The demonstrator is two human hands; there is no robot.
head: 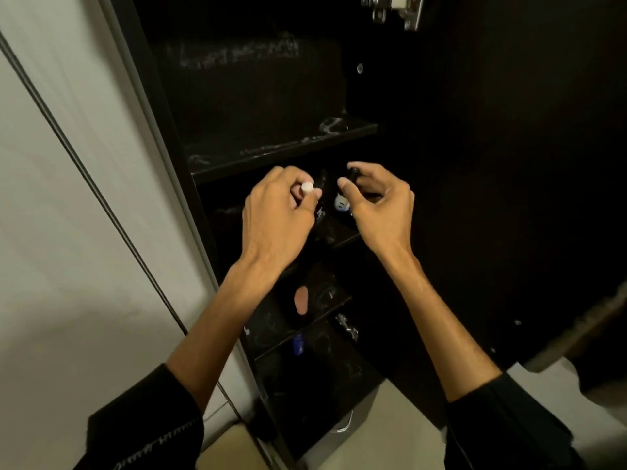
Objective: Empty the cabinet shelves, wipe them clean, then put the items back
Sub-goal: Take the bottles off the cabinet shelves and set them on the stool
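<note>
A tall black cabinet stands in front of me with its door (pixel 509 164) swung out to the right. Its upper shelf (pixel 281 149) carries nothing but pale dusty smears. Both hands reach into the second shelf's opening. My left hand (pixel 278 215) curls round a small item with a white cap (pixel 307 188). My right hand (pixel 380 201) pinches the black top of a small dark bottle (pixel 341 200) with a white and blue label. Another dark item (pixel 320 213) stands between the hands, mostly hidden.
On a lower shelf lies a pinkish oval object (pixel 301 300). Below it stands a blue item (pixel 298 344). A metal hinge (pixel 347 325) sits on the door's lower inner edge, another hinge (pixel 393 10) at the top. A pale wall (pixel 68 232) lies to the left.
</note>
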